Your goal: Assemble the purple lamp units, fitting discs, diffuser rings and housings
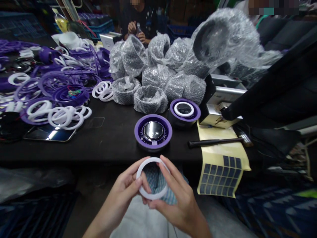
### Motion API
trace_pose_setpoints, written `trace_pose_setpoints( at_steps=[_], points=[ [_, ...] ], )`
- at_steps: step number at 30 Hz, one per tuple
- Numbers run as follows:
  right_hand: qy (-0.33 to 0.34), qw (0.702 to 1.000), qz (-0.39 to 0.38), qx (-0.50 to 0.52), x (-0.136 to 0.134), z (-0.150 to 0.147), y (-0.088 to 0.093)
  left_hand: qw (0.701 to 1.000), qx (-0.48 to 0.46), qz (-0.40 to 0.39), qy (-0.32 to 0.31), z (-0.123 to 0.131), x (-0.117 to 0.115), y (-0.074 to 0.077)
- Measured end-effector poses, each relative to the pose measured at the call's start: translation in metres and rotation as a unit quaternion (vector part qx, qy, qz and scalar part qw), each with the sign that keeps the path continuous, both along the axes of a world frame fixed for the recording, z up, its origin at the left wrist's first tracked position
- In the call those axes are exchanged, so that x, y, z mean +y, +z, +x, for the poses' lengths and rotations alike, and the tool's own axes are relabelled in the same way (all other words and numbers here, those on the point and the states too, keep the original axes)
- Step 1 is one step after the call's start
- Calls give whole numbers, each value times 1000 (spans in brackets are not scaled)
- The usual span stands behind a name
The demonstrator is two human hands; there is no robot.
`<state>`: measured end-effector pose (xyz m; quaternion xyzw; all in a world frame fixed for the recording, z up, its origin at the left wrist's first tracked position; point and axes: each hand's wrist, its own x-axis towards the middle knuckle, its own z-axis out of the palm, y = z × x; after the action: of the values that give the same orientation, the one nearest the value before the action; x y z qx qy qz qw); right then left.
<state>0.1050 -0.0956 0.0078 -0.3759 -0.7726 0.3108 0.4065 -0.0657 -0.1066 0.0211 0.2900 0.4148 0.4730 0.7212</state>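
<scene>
Both the left hand (121, 191) and right hand (180, 205) clamp a white plastic ring (148, 160) at its rim; it looks light, stiff and smooth.

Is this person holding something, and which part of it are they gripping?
Both hands hold a white ring by its rim: the left hand on the ring's left side, the right hand on its right side.

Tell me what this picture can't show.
Head view:
the white ring, partly behind the left hand and right hand;
bubble-wrap bundles' contents, hidden by the wrap;
coloured bits in the purple ring, too small;
far person's head, cut off by the top edge.
</scene>
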Motion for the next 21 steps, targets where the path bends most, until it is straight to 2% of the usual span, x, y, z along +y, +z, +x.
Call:
trace_pose_setpoints(
  at_steps=[4,6,7,9,11,14,16,21],
  points=[
    [10,994,104,11,39,-2,20,994,48,94,-2,-7,28,28],
    [-26,990,135,32,66,-6,24,979,119,150,64,-11,49,37],
    [-51,989,136,41,80,-8,24,963,168,181,112,-13,61,38],
    [-92,988,111,54,106,-10,22,915,267,236,188,-15,87,32],
    [-106,990,75,62,127,-13,17,885,331,271,184,-15,112,18],
    [-116,990,19,74,141,-15,8,892,336,273,126,-13,138,-5],
    [-124,990,-7,70,137,-16,4,901,325,266,113,-10,142,-16],
    [-140,990,-20,22,105,-19,-1,923,290,225,119,-8,115,-23]
  ],
)
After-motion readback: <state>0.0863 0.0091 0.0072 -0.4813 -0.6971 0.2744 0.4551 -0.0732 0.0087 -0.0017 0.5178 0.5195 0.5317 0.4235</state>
